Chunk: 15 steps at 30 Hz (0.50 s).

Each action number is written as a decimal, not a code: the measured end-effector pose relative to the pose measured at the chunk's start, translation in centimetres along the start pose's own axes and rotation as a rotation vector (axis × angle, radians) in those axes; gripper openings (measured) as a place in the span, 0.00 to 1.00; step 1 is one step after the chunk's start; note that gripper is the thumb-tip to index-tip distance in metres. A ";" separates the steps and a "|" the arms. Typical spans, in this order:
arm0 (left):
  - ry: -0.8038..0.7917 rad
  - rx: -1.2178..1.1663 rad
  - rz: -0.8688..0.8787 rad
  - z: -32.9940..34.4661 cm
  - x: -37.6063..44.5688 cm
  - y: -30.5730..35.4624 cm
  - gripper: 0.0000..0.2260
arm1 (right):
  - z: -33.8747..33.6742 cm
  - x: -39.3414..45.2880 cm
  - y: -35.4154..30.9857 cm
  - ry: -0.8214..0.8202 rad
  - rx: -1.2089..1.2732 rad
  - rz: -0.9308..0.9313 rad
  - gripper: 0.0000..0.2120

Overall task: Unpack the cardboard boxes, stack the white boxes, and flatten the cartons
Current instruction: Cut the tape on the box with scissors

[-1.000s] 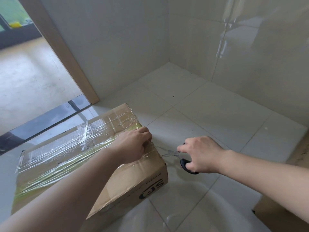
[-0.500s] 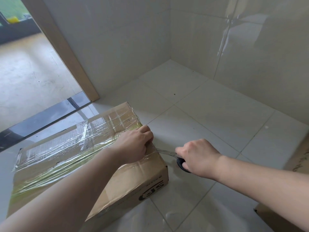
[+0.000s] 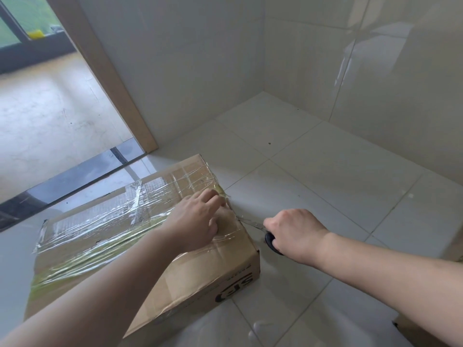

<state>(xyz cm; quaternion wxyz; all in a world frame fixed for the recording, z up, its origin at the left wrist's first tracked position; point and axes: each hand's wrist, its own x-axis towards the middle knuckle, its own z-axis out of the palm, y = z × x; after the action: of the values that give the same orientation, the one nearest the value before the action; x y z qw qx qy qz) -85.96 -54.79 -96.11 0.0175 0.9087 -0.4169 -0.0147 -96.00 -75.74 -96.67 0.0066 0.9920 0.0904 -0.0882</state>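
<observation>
While the taped cardboard box [image 3: 140,236] lies flat on the pale tiled floor [image 3: 325,171] near the doorway, my left hand [image 3: 198,221] rests on its top at the right-hand edge, fingers bent and pressing down on the clear tape [image 3: 100,221] that wraps the lid. Whether those fingers pinch anything I cannot tell. My right hand [image 3: 295,234] is just beside the box, off its right edge, curled tight round the black handle of a pair of scissors [image 3: 265,234]; the thin metal blades point left and meet the box's top edge next to my left fingertips. At the lower right corner, part of another brown carton [image 3: 426,334] shows.
</observation>
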 end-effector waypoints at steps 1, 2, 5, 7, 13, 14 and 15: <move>0.014 0.011 -0.067 0.2 -0.1 -0.5 0.22 | 0.0 0.0 0.0 0.025 0.000 -0.001 0.06; 0.012 0.014 -0.156 0.5 -0.3 -1.2 0.25 | -0.1 0.1 -0.1 0.057 -0.001 0.002 0.06; -0.034 0.018 -0.365 1.1 -0.8 -3.5 0.32 | -0.5 0.5 -0.2 0.139 0.002 0.034 0.09; -0.057 -0.013 -0.440 1.3 -0.7 -5.1 0.35 | -0.8 1.2 -0.3 0.162 0.009 0.062 0.09; -0.019 -0.060 -0.462 2.4 0.2 -6.7 0.39 | -0.8 3.7 -0.9 0.153 0.004 0.089 0.10; -0.026 -0.060 -0.458 2.8 0.2 -6.7 0.39 | -0.7 4.0 -1.0 0.149 0.001 0.095 0.10; -0.033 -0.057 -0.459 3.1 0.2 -6.6 0.40 | -0.7 4.3 -1.0 0.140 -0.001 0.100 0.09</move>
<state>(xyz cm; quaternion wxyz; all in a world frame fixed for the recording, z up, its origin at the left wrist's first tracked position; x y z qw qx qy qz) -80.98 -50.65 -99.52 0.0323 0.9785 -0.1989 -0.0450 -91.87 -74.01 -96.70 0.0050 0.9990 0.0412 -0.0182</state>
